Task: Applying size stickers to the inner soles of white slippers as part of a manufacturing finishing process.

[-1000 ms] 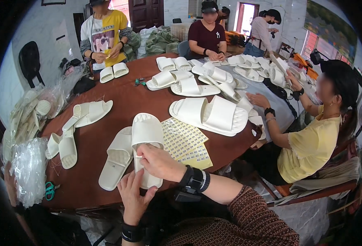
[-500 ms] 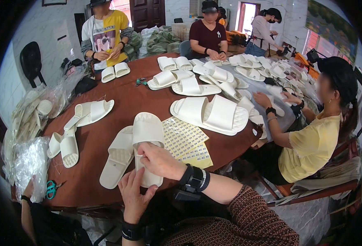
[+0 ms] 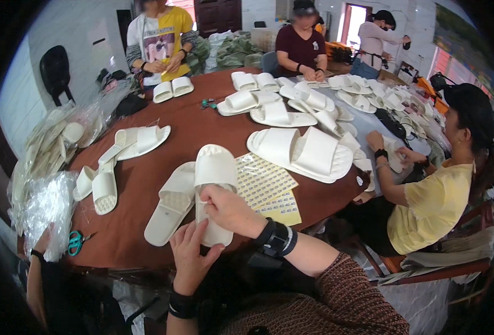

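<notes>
A white slide slipper [image 3: 215, 165] lies toe away from me at the near table edge, against its mate [image 3: 169, 209] on the left. My right hand [image 3: 233, 209] is closed, its bent fingers pressed onto the footbed just below the strap; whatever may be under the fingertips is hidden. At the heel, my left hand [image 3: 191, 254] has its fingers stretched along the left edge, with the thumb spread out to the right. Beside the slipper on the right lie yellowish sheets of small printed stickers [image 3: 265, 184].
White slippers [image 3: 300, 153] lie beyond the sheets, with more pairs [image 3: 141, 142] at left. Teal scissors [image 3: 76, 243] and clear plastic bags [image 3: 43, 209] lie at the left edge. A person in yellow [image 3: 434, 206] sits at right; others work across the brown-covered table [image 3: 202, 120].
The whole view has shifted, so the scene appears farther right. My right hand remains closed on the footbed and my left stays at the heel. The person at right has drawn their hands together around a slipper.
</notes>
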Motion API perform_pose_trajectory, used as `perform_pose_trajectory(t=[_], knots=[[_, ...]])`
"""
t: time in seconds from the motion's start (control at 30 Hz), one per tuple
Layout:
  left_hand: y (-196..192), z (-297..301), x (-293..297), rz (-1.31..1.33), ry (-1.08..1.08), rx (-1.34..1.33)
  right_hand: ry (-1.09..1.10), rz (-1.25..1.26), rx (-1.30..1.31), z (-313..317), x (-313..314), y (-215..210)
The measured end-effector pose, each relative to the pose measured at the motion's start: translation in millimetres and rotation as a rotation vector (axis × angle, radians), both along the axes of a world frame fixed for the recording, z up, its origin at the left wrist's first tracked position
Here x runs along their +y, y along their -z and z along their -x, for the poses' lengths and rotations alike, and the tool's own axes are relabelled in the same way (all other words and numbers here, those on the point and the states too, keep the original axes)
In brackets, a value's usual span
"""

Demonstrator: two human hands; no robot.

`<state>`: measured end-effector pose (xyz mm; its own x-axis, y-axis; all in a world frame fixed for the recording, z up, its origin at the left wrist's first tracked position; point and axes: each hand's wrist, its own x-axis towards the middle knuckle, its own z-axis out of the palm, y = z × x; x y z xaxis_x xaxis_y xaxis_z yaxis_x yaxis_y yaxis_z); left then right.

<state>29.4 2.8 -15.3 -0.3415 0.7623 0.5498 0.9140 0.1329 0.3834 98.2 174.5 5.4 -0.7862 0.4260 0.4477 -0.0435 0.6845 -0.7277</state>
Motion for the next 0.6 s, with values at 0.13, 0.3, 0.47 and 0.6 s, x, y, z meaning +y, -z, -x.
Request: perform_pose_trajectory(t=[0.13, 0.3, 0.47, 0.6], knots=[[0, 0, 5, 0.000, 0.001, 0.023, 0.032, -0.053, 0.081, -1, 9, 5], [-1, 2, 5, -0.009, 0.010, -0.001, 0.005, -0.032, 0.109, 2, 13, 6], [-2, 1, 4, 0.008, 0.004, -0.015, -0.043, 0.046, 0.068, -3, 17, 5], [-5, -1, 4, 0.015, 0.004, -0.037, -0.068, 0.074, 0.131, -7, 19, 5]])
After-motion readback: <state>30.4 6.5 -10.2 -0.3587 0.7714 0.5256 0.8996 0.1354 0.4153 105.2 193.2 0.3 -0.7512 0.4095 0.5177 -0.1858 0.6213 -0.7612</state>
